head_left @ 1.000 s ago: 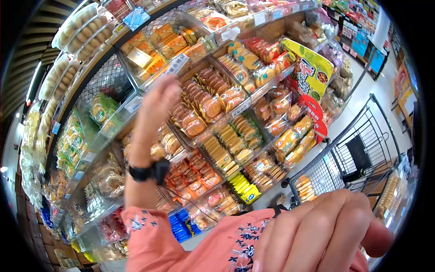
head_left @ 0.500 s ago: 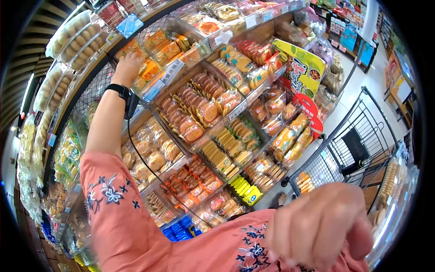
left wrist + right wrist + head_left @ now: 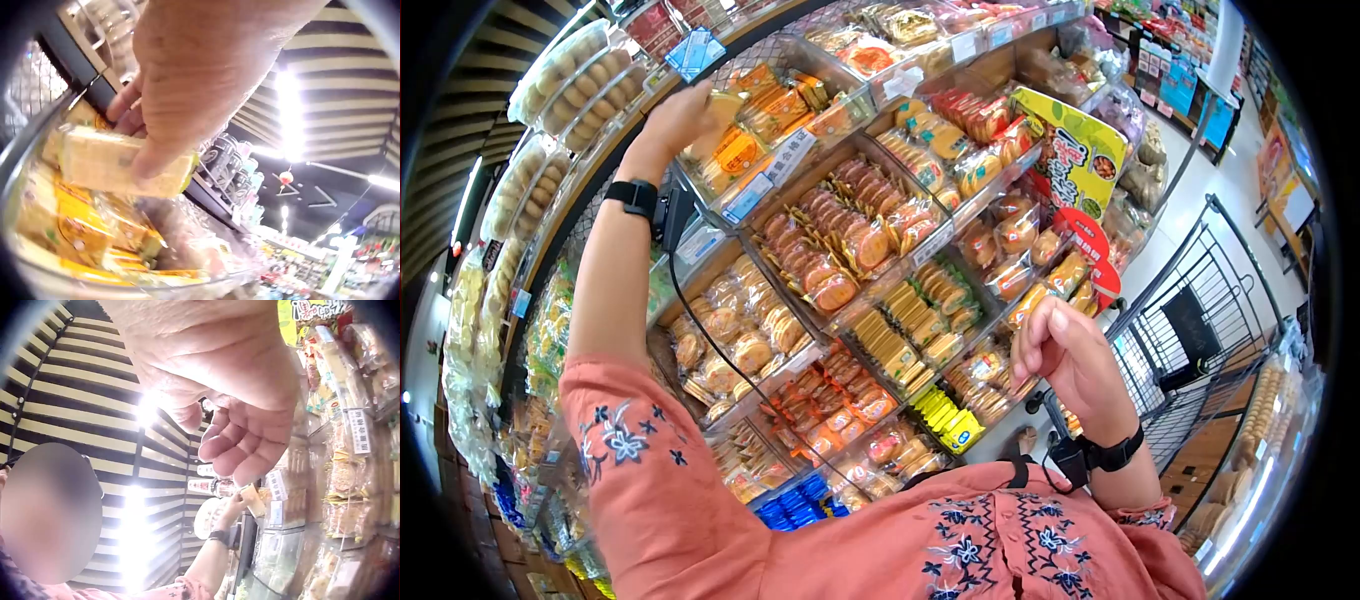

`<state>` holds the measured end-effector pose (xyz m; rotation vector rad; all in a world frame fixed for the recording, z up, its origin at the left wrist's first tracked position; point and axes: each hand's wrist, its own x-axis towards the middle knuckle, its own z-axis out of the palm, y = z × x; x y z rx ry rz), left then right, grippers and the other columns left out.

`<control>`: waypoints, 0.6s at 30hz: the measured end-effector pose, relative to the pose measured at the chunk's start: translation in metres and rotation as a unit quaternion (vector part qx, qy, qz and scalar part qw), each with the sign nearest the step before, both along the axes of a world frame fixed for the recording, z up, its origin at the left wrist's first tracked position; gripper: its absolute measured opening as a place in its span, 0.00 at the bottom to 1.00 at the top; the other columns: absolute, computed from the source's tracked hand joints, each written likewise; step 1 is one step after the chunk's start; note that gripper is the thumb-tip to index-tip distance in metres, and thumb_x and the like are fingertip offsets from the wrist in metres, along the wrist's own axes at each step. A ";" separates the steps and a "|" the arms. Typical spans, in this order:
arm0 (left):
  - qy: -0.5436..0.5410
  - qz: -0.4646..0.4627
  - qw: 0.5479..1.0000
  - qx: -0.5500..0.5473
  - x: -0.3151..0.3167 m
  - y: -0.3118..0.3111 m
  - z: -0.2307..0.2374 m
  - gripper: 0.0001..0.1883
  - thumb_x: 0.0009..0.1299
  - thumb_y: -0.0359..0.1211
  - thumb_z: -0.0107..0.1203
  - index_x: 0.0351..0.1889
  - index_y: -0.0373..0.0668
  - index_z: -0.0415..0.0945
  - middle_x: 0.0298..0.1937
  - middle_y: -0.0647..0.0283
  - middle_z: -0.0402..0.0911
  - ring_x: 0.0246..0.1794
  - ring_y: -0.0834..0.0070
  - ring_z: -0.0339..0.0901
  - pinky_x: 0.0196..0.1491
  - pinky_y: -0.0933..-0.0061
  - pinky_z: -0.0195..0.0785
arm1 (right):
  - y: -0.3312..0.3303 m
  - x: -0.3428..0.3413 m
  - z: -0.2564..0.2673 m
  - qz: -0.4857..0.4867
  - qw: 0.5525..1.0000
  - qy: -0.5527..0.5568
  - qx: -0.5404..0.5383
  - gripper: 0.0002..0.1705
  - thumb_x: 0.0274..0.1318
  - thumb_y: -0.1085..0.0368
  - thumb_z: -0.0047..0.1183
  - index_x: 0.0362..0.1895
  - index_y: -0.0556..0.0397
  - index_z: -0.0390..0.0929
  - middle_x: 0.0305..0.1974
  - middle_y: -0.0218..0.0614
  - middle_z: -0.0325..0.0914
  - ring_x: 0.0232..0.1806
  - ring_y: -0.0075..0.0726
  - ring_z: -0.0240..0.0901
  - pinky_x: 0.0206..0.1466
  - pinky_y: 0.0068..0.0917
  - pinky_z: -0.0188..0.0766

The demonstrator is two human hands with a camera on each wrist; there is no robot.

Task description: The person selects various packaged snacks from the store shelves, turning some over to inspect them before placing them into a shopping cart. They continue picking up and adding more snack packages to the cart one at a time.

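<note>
One pale yellow packet (image 3: 103,159) is in the left hand (image 3: 675,122), raised over the pile in a clear-walled bin (image 3: 125,286); the thumb presses on one face and the other fingers reach round behind, so they seem to pinch it, though their far tips are largely hidden; orange packets (image 3: 84,224) lie just below it in the same bin; the right hand (image 3: 1082,365) is up in front of the pink top (image 3: 850,540), near the shopping cart (image 3: 1190,330) in the head view, its fingers loosely bent and close together, with nothing seen in them.

As far as can be judged, picking out this packet is done; carrying it away from the bin and setting it down are not, for it hangs over the other packets, well apart from the cart.
</note>
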<state>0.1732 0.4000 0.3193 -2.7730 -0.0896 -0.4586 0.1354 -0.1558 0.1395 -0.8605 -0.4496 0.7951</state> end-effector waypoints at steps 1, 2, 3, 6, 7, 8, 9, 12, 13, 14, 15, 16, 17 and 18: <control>0.066 0.012 0.996 -0.060 0.002 -0.006 -0.001 0.19 0.66 0.39 0.65 0.47 0.39 0.71 0.42 0.52 0.82 0.49 0.54 0.80 0.46 0.59 0.71 | 0.001 0.002 -0.007 -0.005 1.000 0.006 -0.004 0.18 0.74 0.52 0.45 0.38 0.54 0.71 0.29 0.34 0.73 0.34 0.33 0.76 0.42 0.32 0.78; 0.131 0.027 0.984 -0.121 0.003 -0.011 -0.006 0.19 0.66 0.39 0.65 0.45 0.38 0.72 0.42 0.52 0.82 0.49 0.54 0.80 0.46 0.59 0.71 | 0.003 0.004 -0.016 -0.008 1.000 0.012 -0.010 0.18 0.74 0.52 0.45 0.38 0.54 0.71 0.29 0.33 0.73 0.34 0.32 0.76 0.42 0.31 0.77; 0.193 0.042 0.963 -0.182 0.003 -0.016 -0.009 0.18 0.66 0.40 0.65 0.43 0.38 0.72 0.43 0.52 0.83 0.49 0.54 0.80 0.46 0.58 0.70 | 0.004 0.006 -0.023 -0.010 1.000 0.016 -0.016 0.17 0.74 0.53 0.45 0.38 0.54 0.71 0.29 0.33 0.73 0.34 0.32 0.76 0.42 0.31 0.77; 0.182 0.073 0.970 -0.140 0.010 -0.014 -0.028 0.20 0.67 0.43 0.65 0.46 0.37 0.77 0.43 0.53 0.84 0.49 0.60 0.80 0.49 0.62 0.71 | 0.007 0.007 -0.034 -0.004 0.999 0.036 -0.019 0.17 0.74 0.53 0.45 0.38 0.54 0.72 0.29 0.33 0.74 0.34 0.32 0.76 0.42 0.31 0.78; 0.172 0.070 0.974 -0.126 0.014 -0.010 -0.035 0.21 0.67 0.44 0.65 0.48 0.38 0.78 0.44 0.53 0.84 0.49 0.60 0.80 0.50 0.62 0.71 | 0.006 0.008 -0.036 -0.002 0.999 0.041 -0.023 0.17 0.74 0.53 0.45 0.38 0.54 0.72 0.29 0.33 0.74 0.34 0.32 0.77 0.42 0.32 0.78; 0.174 0.098 0.973 -0.117 0.016 -0.014 -0.035 0.22 0.67 0.44 0.64 0.51 0.38 0.79 0.45 0.52 0.84 0.48 0.62 0.81 0.51 0.63 0.71 | 0.005 0.008 -0.039 -0.006 0.998 0.047 -0.028 0.16 0.74 0.53 0.45 0.38 0.53 0.72 0.29 0.32 0.74 0.33 0.32 0.77 0.42 0.32 0.78; 0.159 0.097 0.975 -0.122 0.017 -0.017 -0.032 0.22 0.67 0.44 0.64 0.51 0.37 0.78 0.45 0.52 0.84 0.48 0.62 0.81 0.51 0.62 0.71 | 0.003 0.009 -0.041 -0.010 0.998 0.054 -0.033 0.16 0.74 0.53 0.45 0.38 0.53 0.72 0.29 0.32 0.74 0.33 0.33 0.77 0.42 0.33 0.78; 0.113 0.076 0.982 -0.129 0.020 -0.015 -0.025 0.22 0.66 0.46 0.65 0.47 0.37 0.78 0.42 0.52 0.84 0.44 0.61 0.81 0.46 0.60 0.71 | -0.004 0.015 -0.053 -0.032 0.996 0.068 -0.047 0.16 0.74 0.53 0.45 0.38 0.53 0.71 0.29 0.33 0.74 0.33 0.34 0.77 0.41 0.35 0.78; 0.134 0.081 0.977 -0.143 0.021 -0.014 -0.026 0.22 0.65 0.46 0.65 0.46 0.37 0.78 0.41 0.53 0.84 0.42 0.61 0.81 0.45 0.60 0.71 | -0.008 0.015 -0.057 -0.040 0.995 0.073 -0.053 0.16 0.74 0.53 0.45 0.39 0.53 0.71 0.29 0.33 0.74 0.33 0.35 0.77 0.41 0.35 0.78; 0.156 0.086 0.971 -0.157 0.023 -0.011 -0.028 0.22 0.65 0.46 0.65 0.45 0.37 0.78 0.40 0.53 0.84 0.41 0.61 0.81 0.43 0.61 0.71 | -0.011 0.016 -0.059 -0.051 0.995 0.069 -0.054 0.16 0.74 0.53 0.45 0.39 0.53 0.71 0.28 0.33 0.74 0.32 0.35 0.76 0.41 0.35 0.78; 0.177 0.094 0.965 -0.171 0.021 -0.008 -0.030 0.22 0.64 0.46 0.65 0.44 0.38 0.78 0.39 0.53 0.84 0.40 0.61 0.81 0.41 0.61 0.70 | -0.013 0.015 -0.062 -0.053 0.994 0.079 -0.059 0.16 0.74 0.53 0.45 0.39 0.53 0.71 0.28 0.33 0.74 0.32 0.35 0.77 0.40 0.35 0.78; 0.194 0.121 0.958 -0.174 0.019 -0.004 -0.038 0.23 0.64 0.48 0.65 0.41 0.37 0.76 0.38 0.52 0.83 0.40 0.60 0.79 0.41 0.61 0.69 | -0.015 0.016 -0.065 -0.055 0.993 0.086 -0.063 0.16 0.74 0.53 0.45 0.39 0.53 0.71 0.28 0.33 0.74 0.32 0.35 0.77 0.40 0.34 0.78; 0.181 0.135 0.971 -0.083 0.016 -0.006 -0.041 0.30 0.63 0.50 0.64 0.51 0.34 0.76 0.46 0.47 0.83 0.44 0.60 0.80 0.46 0.61 0.70 | -0.015 0.018 -0.068 -0.057 0.992 0.091 -0.066 0.16 0.74 0.53 0.45 0.39 0.53 0.71 0.28 0.33 0.74 0.32 0.35 0.77 0.40 0.34 0.77; 0.149 0.121 0.980 -0.060 0.013 0.001 -0.049 0.35 0.62 0.52 0.63 0.56 0.31 0.73 0.50 0.45 0.82 0.46 0.59 0.81 0.48 0.61 0.71 | -0.014 0.018 -0.072 -0.059 0.992 0.093 -0.066 0.15 0.74 0.54 0.45 0.38 0.52 0.71 0.29 0.33 0.74 0.32 0.35 0.77 0.40 0.33 0.77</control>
